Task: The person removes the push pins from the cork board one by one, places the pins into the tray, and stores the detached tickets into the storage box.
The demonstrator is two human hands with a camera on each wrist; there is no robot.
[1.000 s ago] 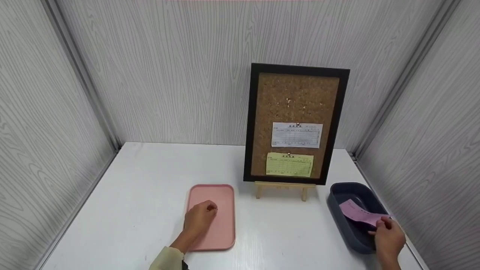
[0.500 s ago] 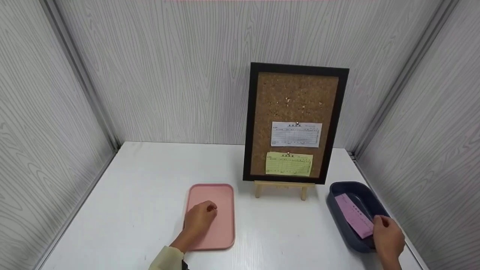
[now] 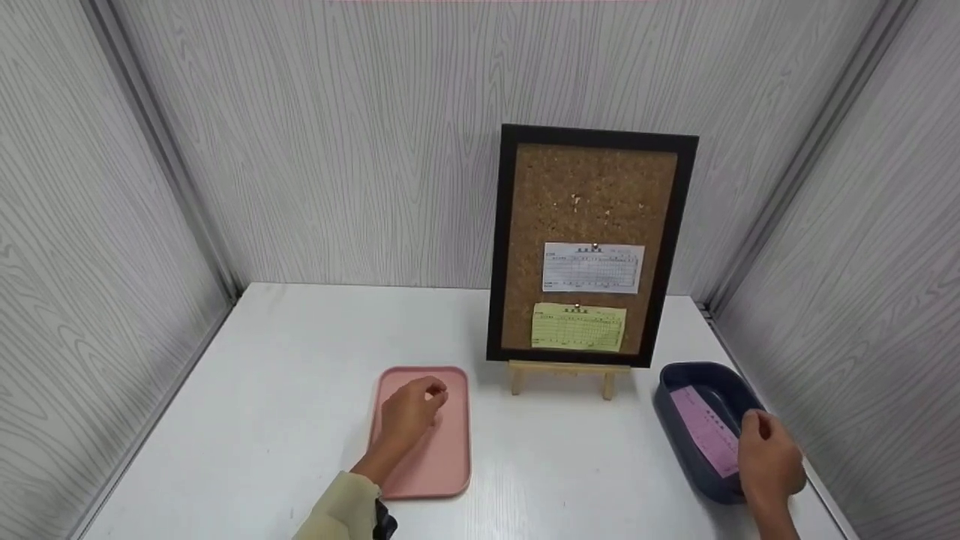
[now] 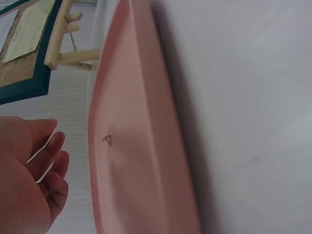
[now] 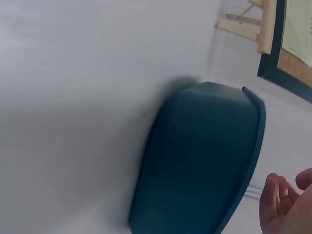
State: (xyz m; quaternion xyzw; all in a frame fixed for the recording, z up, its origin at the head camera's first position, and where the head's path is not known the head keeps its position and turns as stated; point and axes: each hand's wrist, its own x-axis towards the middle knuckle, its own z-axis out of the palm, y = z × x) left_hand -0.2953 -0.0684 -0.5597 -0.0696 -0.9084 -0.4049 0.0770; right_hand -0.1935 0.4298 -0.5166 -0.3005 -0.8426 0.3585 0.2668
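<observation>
In the head view my left hand point(image 3: 409, 412) is over the pink tray point(image 3: 448, 469), its fingers loosely bent. The left wrist view shows small gaps between these fingers and nothing in them. A small thin pin point(image 4: 107, 140) lies on the tray. At the right my right hand point(image 3: 770, 456) hovers over the near right side of a dark blue bin point(image 3: 679, 442). A pink printed slip point(image 3: 706, 431) lies inside the bin, its near end partly behind that hand. In the right wrist view the thumb and fingers point(image 5: 274, 197) are apart, with nothing between them.
A black-framed cork board point(image 3: 577, 172) stands on a wooden easel point(image 3: 570, 368) at the back. Pinned to it are a white slip point(image 3: 592, 268) and, lower, a yellow-green slip point(image 3: 577, 328). Wood-grain panels enclose the white table point(image 3: 300, 352) on three sides.
The right hand has let go of the pink slip, which dropped flat into the bin, and has shifted slightly upward and left. My left hand has moved a little forward and right over the tray.
</observation>
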